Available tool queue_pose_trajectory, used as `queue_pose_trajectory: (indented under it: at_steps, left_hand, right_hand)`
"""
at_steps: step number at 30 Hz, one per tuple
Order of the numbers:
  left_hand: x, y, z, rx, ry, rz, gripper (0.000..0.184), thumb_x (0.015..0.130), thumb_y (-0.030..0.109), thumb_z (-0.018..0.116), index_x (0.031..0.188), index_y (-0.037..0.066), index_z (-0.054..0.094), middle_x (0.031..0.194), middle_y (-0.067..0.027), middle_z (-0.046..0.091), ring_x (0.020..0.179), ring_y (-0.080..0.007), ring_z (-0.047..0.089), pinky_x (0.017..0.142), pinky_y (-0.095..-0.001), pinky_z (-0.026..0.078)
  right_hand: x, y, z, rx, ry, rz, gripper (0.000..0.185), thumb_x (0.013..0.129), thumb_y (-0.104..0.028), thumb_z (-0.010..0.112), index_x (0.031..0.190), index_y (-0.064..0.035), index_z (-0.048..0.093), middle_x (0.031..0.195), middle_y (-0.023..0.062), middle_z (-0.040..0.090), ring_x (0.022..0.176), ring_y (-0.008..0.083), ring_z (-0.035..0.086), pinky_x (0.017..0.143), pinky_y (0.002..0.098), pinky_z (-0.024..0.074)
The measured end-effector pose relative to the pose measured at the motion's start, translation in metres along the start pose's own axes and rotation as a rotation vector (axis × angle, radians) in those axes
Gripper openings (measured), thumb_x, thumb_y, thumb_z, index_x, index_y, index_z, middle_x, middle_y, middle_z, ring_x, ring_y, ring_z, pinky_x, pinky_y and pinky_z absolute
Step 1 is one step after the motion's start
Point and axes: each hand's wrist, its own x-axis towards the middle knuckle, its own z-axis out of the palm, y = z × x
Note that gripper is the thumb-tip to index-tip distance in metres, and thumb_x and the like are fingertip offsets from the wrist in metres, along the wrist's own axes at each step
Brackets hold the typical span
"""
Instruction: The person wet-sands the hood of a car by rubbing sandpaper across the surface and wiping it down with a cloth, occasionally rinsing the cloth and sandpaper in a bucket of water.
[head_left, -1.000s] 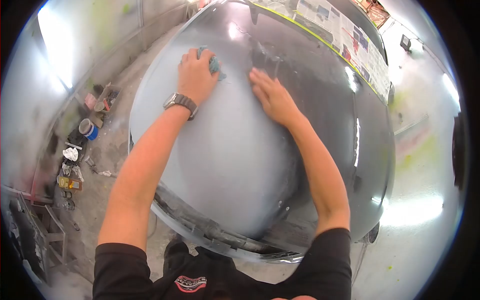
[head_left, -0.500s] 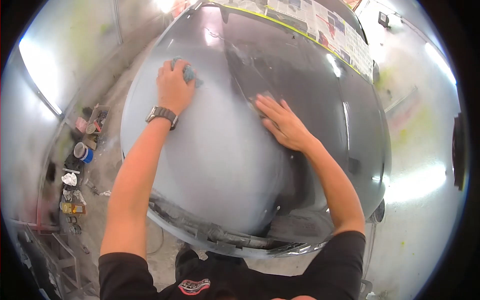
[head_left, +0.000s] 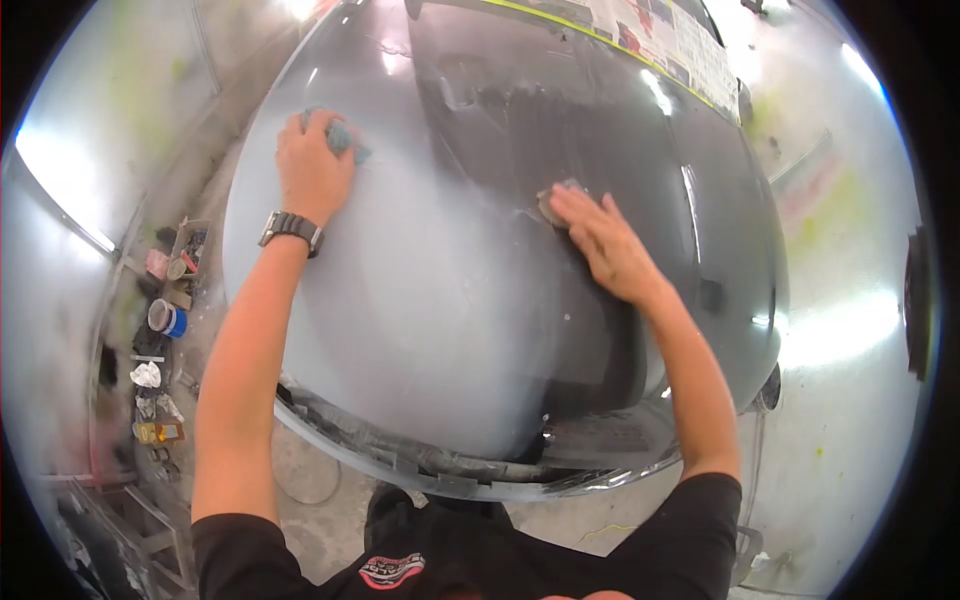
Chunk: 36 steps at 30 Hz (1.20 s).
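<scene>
A car hood (head_left: 420,300) fills the middle of the view, pale grey on the left and dark and wet-looking on the right. My left hand (head_left: 315,170), with a watch at the wrist, is closed on a crumpled blue-green cloth (head_left: 340,137) and rests on the pale upper left part. Further right, my right hand (head_left: 607,240) lies on the dark part. Under its fingertips is a small brownish-grey sanding pad or sheet (head_left: 548,205), partly hidden by the fingers.
Newspaper (head_left: 690,50) edged with yellow-green tape covers the hood's far side. On the floor at left are a blue can (head_left: 173,320), a box of items (head_left: 190,245), crumpled paper (head_left: 146,375) and a yellow container (head_left: 160,432). A dark frame stands at lower left.
My right hand has moved right and down across the dark part, with the pad now showing beside its fingertips. My left hand still holds the cloth; the whole view has shifted.
</scene>
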Motion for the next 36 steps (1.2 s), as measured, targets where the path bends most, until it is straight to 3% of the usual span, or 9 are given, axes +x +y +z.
queue_pose_trajectory:
  at_steps: [6,11,14,19,22,26,29,33,36]
  left_hand:
    - [0.003,-0.004,0.001,-0.009,-0.032,-0.035,0.025,0.091,0.022,0.076,0.113,0.012,0.068,0.118,-0.0177,0.061,0.107,-0.043,0.059,0.092,-0.0525,0.05]
    - [0.001,-0.007,0.004,-0.014,-0.013,0.025,0.026,0.091,0.023,0.076,0.113,0.013,0.068,0.117,-0.0184,0.061,0.108,-0.0431,0.059,0.092,-0.0523,0.05]
    - [-0.001,-0.007,0.001,-0.003,-0.024,0.002,0.025,0.091,0.023,0.076,0.113,0.013,0.068,0.117,-0.0188,0.061,0.108,-0.0435,0.059,0.093,-0.0525,0.05]
    - [0.002,-0.01,0.004,-0.002,-0.003,0.01,0.025,0.092,0.023,0.076,0.113,0.013,0.069,0.118,-0.0194,0.061,0.108,-0.0442,0.059,0.093,-0.0524,0.05]
    - [0.0,-0.007,0.004,-0.002,-0.013,0.024,0.025,0.092,0.024,0.075,0.113,0.013,0.069,0.118,-0.0196,0.061,0.107,-0.0442,0.06,0.093,-0.0524,0.05]
    - [0.002,-0.007,0.005,-0.003,-0.004,0.03,0.024,0.094,0.026,0.075,0.111,0.011,0.069,0.114,-0.0188,0.062,0.106,-0.043,0.06,0.093,-0.0507,0.05]
    - [-0.001,-0.009,0.008,0.018,0.016,0.023,0.025,0.094,0.027,0.075,0.111,0.011,0.069,0.113,-0.0184,0.063,0.106,-0.0423,0.06,0.094,-0.0497,0.049]
    - [0.002,-0.01,0.004,-0.006,0.014,0.041,0.025,0.091,0.024,0.076,0.112,0.013,0.069,0.115,-0.0188,0.063,0.107,-0.0431,0.061,0.093,-0.0512,0.051]
    - [0.002,-0.009,0.006,0.011,0.038,0.04,0.025,0.091,0.024,0.077,0.112,0.014,0.069,0.114,-0.0185,0.063,0.106,-0.0432,0.061,0.092,-0.0514,0.051]
  right_hand:
    - [0.142,0.085,0.004,-0.057,0.201,0.335,0.049,0.113,-0.036,0.038,0.156,-0.0149,0.047,0.165,0.007,0.043,0.155,0.0296,0.034,0.126,0.062,0.02]
    - [0.014,0.015,0.013,-0.031,0.131,0.042,0.05,0.113,-0.038,0.04,0.157,-0.0164,0.047,0.167,0.0052,0.041,0.156,0.0298,0.032,0.125,0.0635,0.0191]
    - [-0.023,0.007,-0.005,-0.06,0.012,0.09,0.051,0.112,-0.039,0.039,0.157,-0.0167,0.047,0.168,0.0048,0.038,0.158,0.029,0.029,0.126,0.0643,0.0172]
    - [0.114,0.125,-0.005,-0.071,0.175,0.417,0.054,0.112,-0.041,0.037,0.16,-0.0172,0.042,0.171,0.0054,0.033,0.159,0.0296,0.026,0.125,0.0658,0.0163]
    - [0.083,0.065,0.002,-0.262,0.137,0.321,0.054,0.112,-0.039,0.039,0.161,-0.0167,0.039,0.172,0.007,0.03,0.159,0.0296,0.026,0.126,0.0641,0.0173]
    - [-0.033,-0.024,-0.003,-0.071,-0.002,0.013,0.051,0.111,-0.029,0.044,0.161,-0.0163,0.041,0.17,0.0078,0.033,0.159,0.0288,0.027,0.127,0.0606,0.0185]
    - [-0.016,-0.01,-0.009,-0.028,-0.031,0.025,0.048,0.112,-0.023,0.042,0.159,-0.0165,0.044,0.168,0.0071,0.038,0.158,0.0293,0.029,0.127,0.0597,0.0183]
    - [0.098,0.025,0.002,0.003,0.039,0.016,0.044,0.113,-0.022,0.042,0.155,-0.0127,0.05,0.164,0.0089,0.044,0.156,0.0297,0.034,0.127,0.0583,0.0179]
    - [0.078,0.02,0.015,-0.03,0.18,-0.033,0.043,0.113,-0.024,0.04,0.153,-0.0117,0.051,0.162,0.0084,0.048,0.152,0.0312,0.039,0.125,0.06,0.0235]
